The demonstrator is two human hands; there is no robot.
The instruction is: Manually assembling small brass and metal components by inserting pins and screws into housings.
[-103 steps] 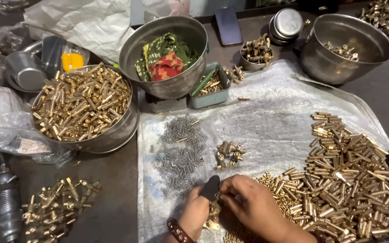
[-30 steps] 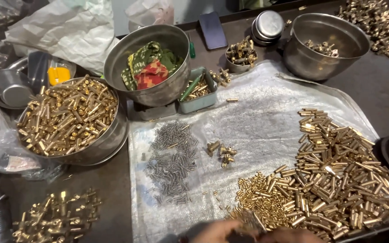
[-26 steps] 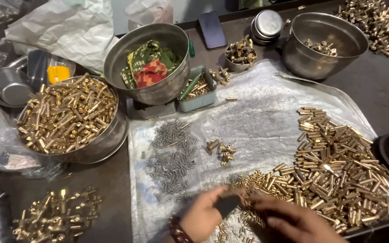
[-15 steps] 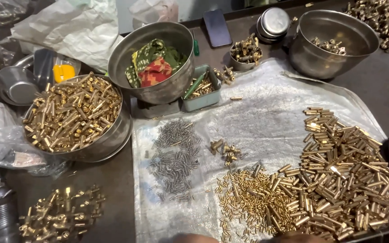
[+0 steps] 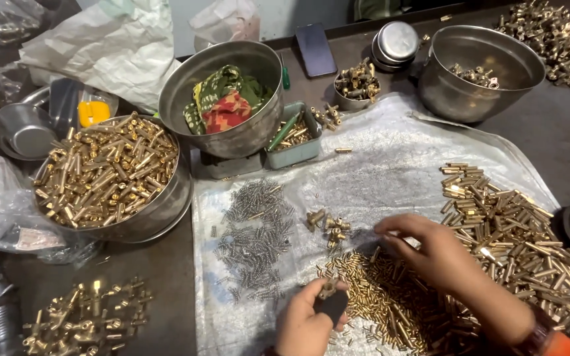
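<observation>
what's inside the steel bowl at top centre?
Crumpled green and red patterned cloth fills the round steel bowl. Anything beneath the cloth is covered, so cannot be seen.

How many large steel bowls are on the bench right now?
3: one heaped with brass tubes at left, one holding coloured cloth behind it, one nearly empty at back right. Smaller tins are not counted.

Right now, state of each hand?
Left hand: shut on a small dark block.
Right hand: fingers pinching over the small brass pins; grip unclear.
</observation>
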